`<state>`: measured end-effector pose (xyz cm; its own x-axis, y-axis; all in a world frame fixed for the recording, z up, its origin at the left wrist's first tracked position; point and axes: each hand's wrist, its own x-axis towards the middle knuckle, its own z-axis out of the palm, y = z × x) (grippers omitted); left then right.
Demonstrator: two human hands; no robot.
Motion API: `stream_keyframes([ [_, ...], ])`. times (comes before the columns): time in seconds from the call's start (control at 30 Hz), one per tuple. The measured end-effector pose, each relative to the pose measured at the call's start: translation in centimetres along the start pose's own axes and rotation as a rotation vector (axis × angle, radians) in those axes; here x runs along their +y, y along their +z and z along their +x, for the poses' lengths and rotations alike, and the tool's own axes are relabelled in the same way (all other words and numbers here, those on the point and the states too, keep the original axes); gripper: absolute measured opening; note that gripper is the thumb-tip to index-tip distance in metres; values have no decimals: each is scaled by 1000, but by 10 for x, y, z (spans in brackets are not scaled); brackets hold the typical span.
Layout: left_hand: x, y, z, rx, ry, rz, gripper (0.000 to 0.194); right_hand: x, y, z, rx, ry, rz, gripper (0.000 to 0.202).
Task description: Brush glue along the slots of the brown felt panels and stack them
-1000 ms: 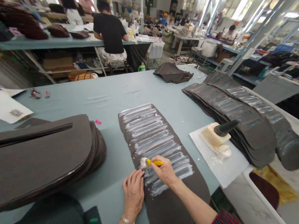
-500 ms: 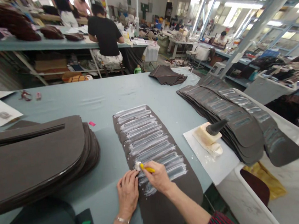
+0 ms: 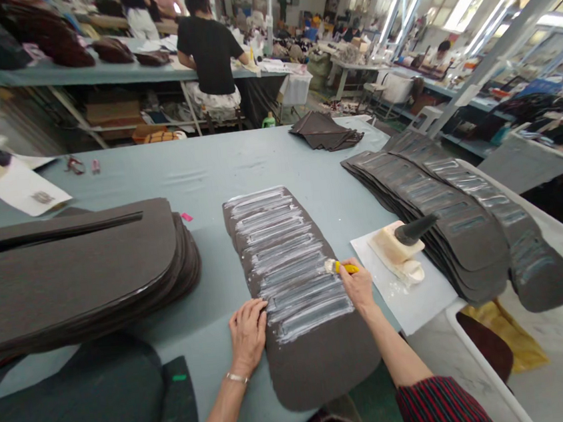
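Note:
A dark rounded panel (image 3: 323, 368) lies in front of me, crossed by several bands of wet white streaks around narrow rectangular slots. My right hand (image 3: 357, 285) is closed on the yellow handle of a brush (image 3: 346, 268); its white-coated bristles touch the panel's right side. My left hand (image 3: 248, 335) rests at the panel's left edge, palm down and fingers lying flat, with nothing in it. To the right, a cream container (image 3: 390, 246) with a black-handled tool (image 3: 417, 229) stands on a white sheet (image 3: 436, 295).
Stacked dark panels (image 3: 87, 272) lie at the left, and coated panels (image 3: 453, 220) at the right. Dark pieces (image 3: 326, 131) sit at the table's far edge. Beyond it, a person in a black shirt (image 3: 209, 51) sits at another table.
My right hand and the brush have moved right and up across the panel, away from my left hand. White streaks near the lower slot now reach further right. The view has shifted slightly.

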<state>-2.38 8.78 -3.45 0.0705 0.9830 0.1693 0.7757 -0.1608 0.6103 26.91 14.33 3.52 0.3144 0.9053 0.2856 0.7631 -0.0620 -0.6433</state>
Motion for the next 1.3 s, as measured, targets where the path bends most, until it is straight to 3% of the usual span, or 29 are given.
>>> stream_keyframes([
  [0.1, -4, -5, -2, 34, -32, -113, 30, -13, -3, -15, 58, 35, 31, 30],
  [0.17, -2, -10, -9, 53, -22, -114, 30, -31, 0, -34, -41, -24, 151, 25],
  [0.27, 8, -15, -28, -31, 84, -8, 27, -60, 11, -65, -196, -84, 319, 19],
  [0.33, 16, -14, -41, -86, 132, 51, 27, -69, 15, -80, -198, -48, 378, 17],
  [0.5, 30, -10, -53, -73, 77, 77, 21, -43, 0, -89, -27, 119, 390, 17],
  [0.63, 34, -10, -51, -67, 38, 61, 15, -18, -18, -92, 63, 165, 375, 21],
  [0.73, 37, -10, -51, -70, 25, 63, 16, -13, -22, -97, 85, 175, 374, 22],
  [0.9, 40, -6, -53, -58, 24, 96, 25, -19, -15, -101, 49, 144, 421, 20],
  [1.03, 38, -4, -55, -48, 41, 112, 29, -38, -1, -105, 14, 97, 473, 18],
  [1.2, 34, -1, -58, -43, 75, 97, 30, -79, 27, -120, -222, -91, 516, 15],
  [1.3, 32, 1, -59, -43, 68, 92, 30, -75, 32, -120, -268, -120, 496, 16],
])
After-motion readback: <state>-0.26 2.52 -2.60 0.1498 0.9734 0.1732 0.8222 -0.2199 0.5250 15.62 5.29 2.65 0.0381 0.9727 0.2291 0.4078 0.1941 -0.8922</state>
